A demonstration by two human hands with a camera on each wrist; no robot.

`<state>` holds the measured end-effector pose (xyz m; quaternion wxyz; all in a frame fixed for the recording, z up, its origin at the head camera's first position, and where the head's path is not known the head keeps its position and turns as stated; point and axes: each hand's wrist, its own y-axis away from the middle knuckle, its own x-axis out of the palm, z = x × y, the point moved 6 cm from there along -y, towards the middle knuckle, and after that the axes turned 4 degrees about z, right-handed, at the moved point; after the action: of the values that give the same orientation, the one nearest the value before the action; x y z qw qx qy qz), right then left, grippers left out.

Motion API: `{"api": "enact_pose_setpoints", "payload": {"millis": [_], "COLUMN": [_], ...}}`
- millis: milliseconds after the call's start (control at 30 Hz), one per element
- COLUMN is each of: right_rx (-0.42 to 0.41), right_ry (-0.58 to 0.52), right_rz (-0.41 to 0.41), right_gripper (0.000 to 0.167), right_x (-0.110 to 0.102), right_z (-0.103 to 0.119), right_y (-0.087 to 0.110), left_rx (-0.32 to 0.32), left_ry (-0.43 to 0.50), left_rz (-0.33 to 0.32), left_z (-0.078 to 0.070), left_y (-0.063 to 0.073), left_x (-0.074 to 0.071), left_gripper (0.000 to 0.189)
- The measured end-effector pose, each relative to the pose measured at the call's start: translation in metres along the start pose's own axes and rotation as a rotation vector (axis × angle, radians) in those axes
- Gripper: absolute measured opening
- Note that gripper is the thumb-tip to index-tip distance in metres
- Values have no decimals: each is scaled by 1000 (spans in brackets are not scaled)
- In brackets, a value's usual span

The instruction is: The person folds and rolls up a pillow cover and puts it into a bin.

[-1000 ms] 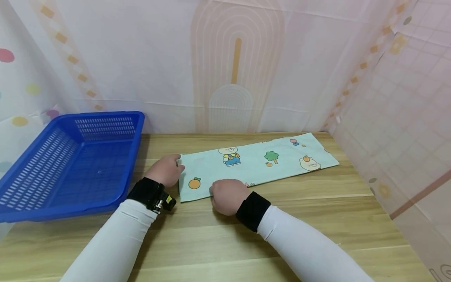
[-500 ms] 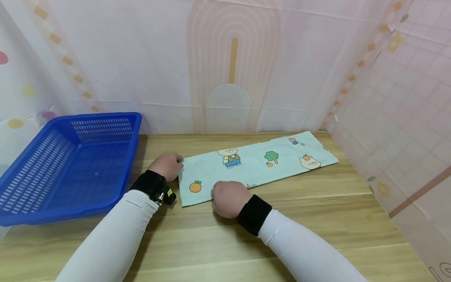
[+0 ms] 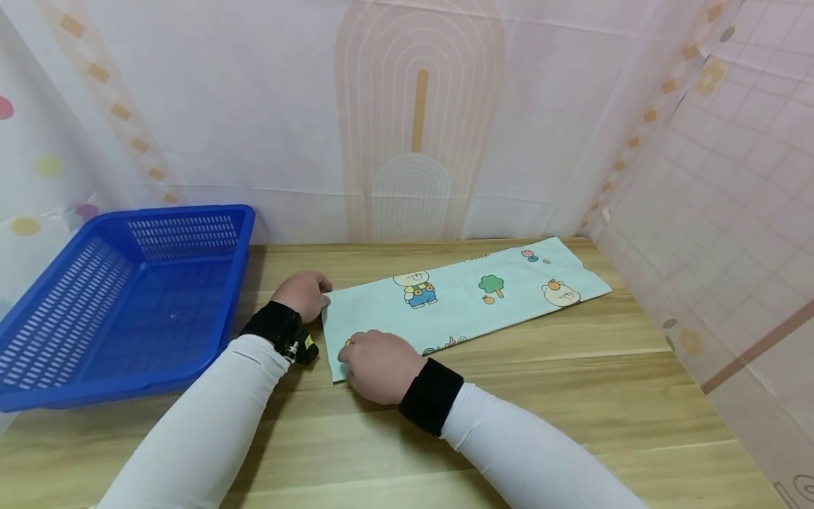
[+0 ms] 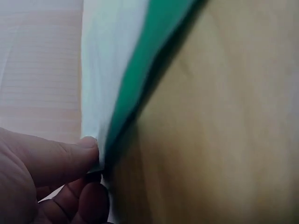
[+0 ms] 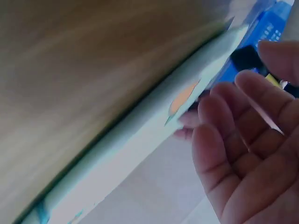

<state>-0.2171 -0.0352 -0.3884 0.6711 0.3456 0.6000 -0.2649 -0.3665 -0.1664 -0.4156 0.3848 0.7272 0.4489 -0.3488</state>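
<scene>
A long folded mint cloth (image 3: pixel 458 304) printed with bears, a tree and an orange lies at a slant on the table. Its far left corner is pinched between the thumb and fingers of my left hand (image 3: pixel 302 297). In the left wrist view a green layer (image 4: pixel 135 70) shows along the folded edge beside that hand (image 4: pixel 46 172). My right hand (image 3: pixel 381 367) is over the cloth's near left part and hides most of the printed orange. In the right wrist view the fingers of this hand (image 5: pixel 252 149) are loosely bent, apart from the cloth (image 5: pixel 135 130), with nothing between them.
A blue plastic basket (image 3: pixel 238 283) with slotted walls stands at the left, close to my left wrist. A patterned curtain (image 3: pixel 286 106) hangs behind the wooden table (image 3: pixel 540 396), and another patterned sheet (image 3: pixel 750 212) borders its right side.
My right hand has let go of the near edge and moved left towards the near left corner. The cloth's left end has shifted slightly towards me, while my left hand keeps its pinch.
</scene>
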Motion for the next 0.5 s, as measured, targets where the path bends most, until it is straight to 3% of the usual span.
{"api": "enact_pose_setpoints", "payload": {"millis": [133, 333, 500], "right_rx": [-31, 44, 83], "right_ry": [-10, 3, 66], "right_rz": [36, 63, 77], "right_gripper": [11, 27, 30], "right_x": [4, 6, 4], "right_z": [11, 16, 22], "right_y": [-7, -16, -21], "left_rx": [2, -23, -29], "left_ry": [27, 92, 129], "left_rz": [4, -3, -32], "left_z": [4, 7, 7], "left_y": [-3, -1, 3], "left_x": [2, 0, -3], "left_gripper": [29, 27, 28]}}
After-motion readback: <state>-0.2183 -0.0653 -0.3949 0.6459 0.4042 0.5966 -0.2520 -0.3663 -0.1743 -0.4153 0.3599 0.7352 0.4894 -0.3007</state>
